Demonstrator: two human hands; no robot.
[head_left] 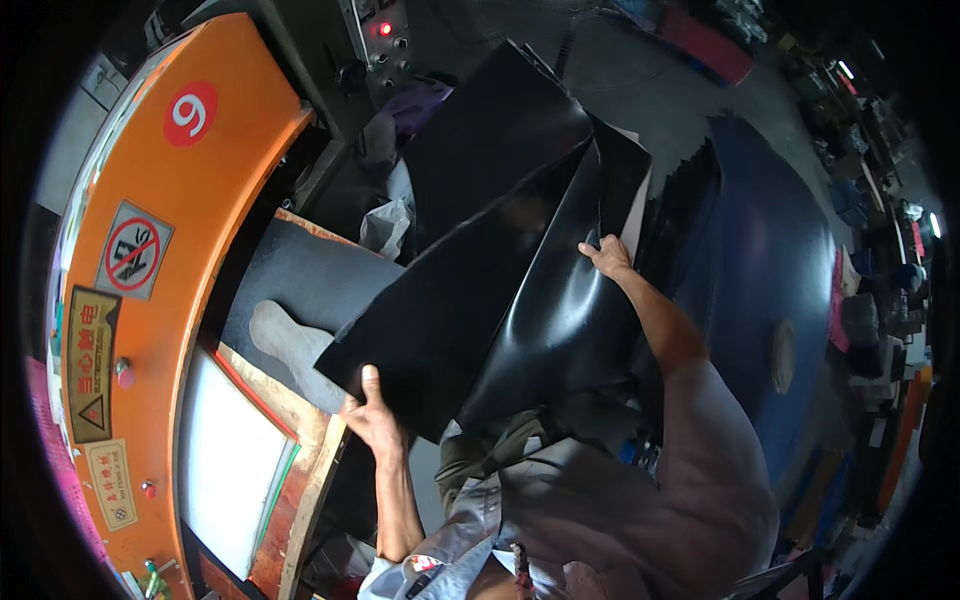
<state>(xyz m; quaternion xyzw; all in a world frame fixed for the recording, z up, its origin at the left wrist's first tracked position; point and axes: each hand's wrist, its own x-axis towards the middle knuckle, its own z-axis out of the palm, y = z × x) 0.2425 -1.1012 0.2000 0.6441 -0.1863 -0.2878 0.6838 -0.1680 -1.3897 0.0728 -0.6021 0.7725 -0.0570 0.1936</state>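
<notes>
Large, glossy black sheets [470,265], looking like rubber or plastic, lie across the middle in front of my body. My left hand [375,415] grips the near left corner of one sheet, thumb on top and fingers underneath. Further away and to the right, my right hand [607,257] is closed on the raised edge of a curled black sheet [545,300]. Just beyond my left hand is a grey, sole-shaped piece [290,345], partly covered by the sheet's corner. It rests on a dark grey pad [290,270]. The fingertips of both hands are mostly hidden.
An orange machine body [215,130] curves along the left, with a push button [123,372]. A white panel [235,450] sits beside a worn wooden edge [310,480]. A control box [380,45] with a red light stands beyond. Dark blue sheets [750,240] are stacked at right.
</notes>
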